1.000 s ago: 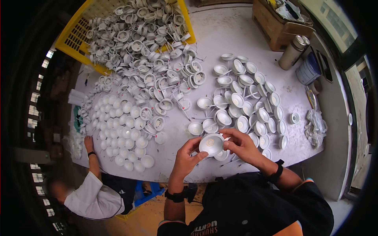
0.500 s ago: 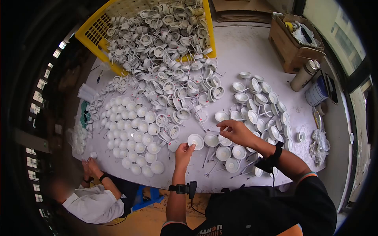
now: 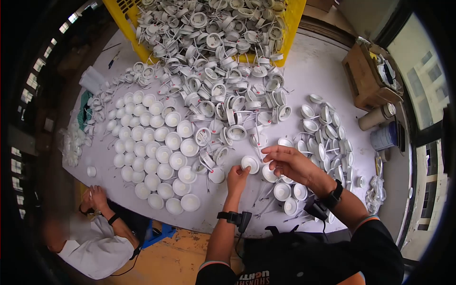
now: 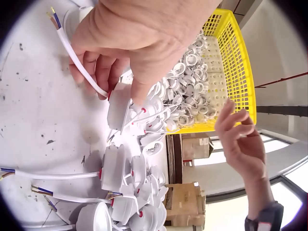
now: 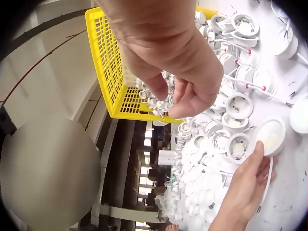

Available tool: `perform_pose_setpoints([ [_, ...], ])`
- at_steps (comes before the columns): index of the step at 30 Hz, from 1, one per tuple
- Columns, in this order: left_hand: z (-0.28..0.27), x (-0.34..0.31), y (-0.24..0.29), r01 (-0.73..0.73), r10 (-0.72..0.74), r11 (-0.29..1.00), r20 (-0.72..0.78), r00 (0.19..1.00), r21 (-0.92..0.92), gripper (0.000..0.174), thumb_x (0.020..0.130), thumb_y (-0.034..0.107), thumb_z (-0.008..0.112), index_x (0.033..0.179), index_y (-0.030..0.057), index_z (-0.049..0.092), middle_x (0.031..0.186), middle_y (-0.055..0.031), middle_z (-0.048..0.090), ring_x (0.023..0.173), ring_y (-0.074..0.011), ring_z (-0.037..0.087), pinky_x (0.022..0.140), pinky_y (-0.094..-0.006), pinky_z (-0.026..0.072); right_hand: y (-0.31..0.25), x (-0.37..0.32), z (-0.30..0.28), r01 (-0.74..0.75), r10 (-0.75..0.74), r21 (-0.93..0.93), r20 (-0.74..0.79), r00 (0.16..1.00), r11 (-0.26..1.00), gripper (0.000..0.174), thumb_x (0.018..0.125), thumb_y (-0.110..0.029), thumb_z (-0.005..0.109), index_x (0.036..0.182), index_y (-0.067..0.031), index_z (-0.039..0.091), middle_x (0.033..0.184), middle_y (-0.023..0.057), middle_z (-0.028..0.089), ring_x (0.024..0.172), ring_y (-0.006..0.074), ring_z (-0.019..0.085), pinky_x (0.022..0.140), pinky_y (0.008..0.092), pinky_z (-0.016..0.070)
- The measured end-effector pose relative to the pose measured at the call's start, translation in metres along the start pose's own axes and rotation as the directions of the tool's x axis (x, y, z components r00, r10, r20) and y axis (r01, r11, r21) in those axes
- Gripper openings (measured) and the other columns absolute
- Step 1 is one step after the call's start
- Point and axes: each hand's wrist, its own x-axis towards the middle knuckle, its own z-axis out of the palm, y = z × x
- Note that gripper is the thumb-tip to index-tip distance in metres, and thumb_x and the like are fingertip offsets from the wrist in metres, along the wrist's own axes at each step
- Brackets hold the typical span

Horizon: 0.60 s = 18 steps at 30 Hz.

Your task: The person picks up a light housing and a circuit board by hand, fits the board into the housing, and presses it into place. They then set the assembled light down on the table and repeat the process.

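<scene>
A round white lamp [image 3: 250, 164] is pinched by its rim between the thumb and fingers of my left hand [image 3: 236, 181]; its pale dotted centre faces up. In the right wrist view the lamp [image 5: 270, 136] trails a white cable below the left hand [image 5: 244, 191]. My right hand [image 3: 298, 166] hovers just right of it, fingers loosely bent and holding nothing. The left wrist view shows that empty right hand [image 4: 243, 147] raised and apart. Finished-looking white lamps [image 3: 282, 191] lie beneath and beside the right hand. White domed pieces [image 3: 163, 154] stand in rows to the left.
A yellow crate [image 3: 293, 31] heaped with white housings stands at the back, with more spilling forward. A cardboard box [image 3: 365, 78], a metal flask [image 3: 377, 117], a bucket [image 3: 384, 136] and a plastic bag [image 3: 375, 194] line the right side. Another person [image 3: 98, 247] sits at the left.
My right hand has let go of the lamp and moved off it; the left hand keeps hold. The head view has shifted. The other person's hands have come together at the table edge.
</scene>
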Motion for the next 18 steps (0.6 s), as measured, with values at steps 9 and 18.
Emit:
perform_pose_setpoints([
  [9, 0.002, -0.018, -0.005, -0.326, 0.499, 0.687, -0.096, 0.861, 0.649, 0.032, 0.08, 0.03, 0.062, 0.092, 0.001, 0.059, 0.082, -0.0098, 0.061, 0.073, -0.0198, 0.057, 0.067, -0.0312, 0.0451, 0.036, -0.058, -0.032, 0.105, -0.083, 0.088, -0.226, 0.971, 0.991, 0.022, 0.088, -0.014, 0.053, 0.107, -0.0045, 0.056, 0.088, 0.0025, 0.06, 0.069, 0.0079, 0.055, 0.059, 0.0218, 0.0427],
  [18, -0.077, 0.016, -0.014, -0.138, 0.205, 0.974, -0.433, 0.878, 0.18, 0.024, 0.079, 0.017, 0.065, 0.093, 0.0029, 0.053, 0.069, -0.0064, 0.059, 0.061, -0.016, 0.056, 0.058, -0.0281, 0.0446, 0.069, -0.108, -0.041, 0.156, -0.108, 0.173, -0.261, 0.959, 0.972, 0.02, 0.087, -0.013, 0.052, 0.105, -0.0049, 0.056, 0.086, 0.0025, 0.06, 0.068, 0.0085, 0.056, 0.058, 0.0221, 0.0424],
])
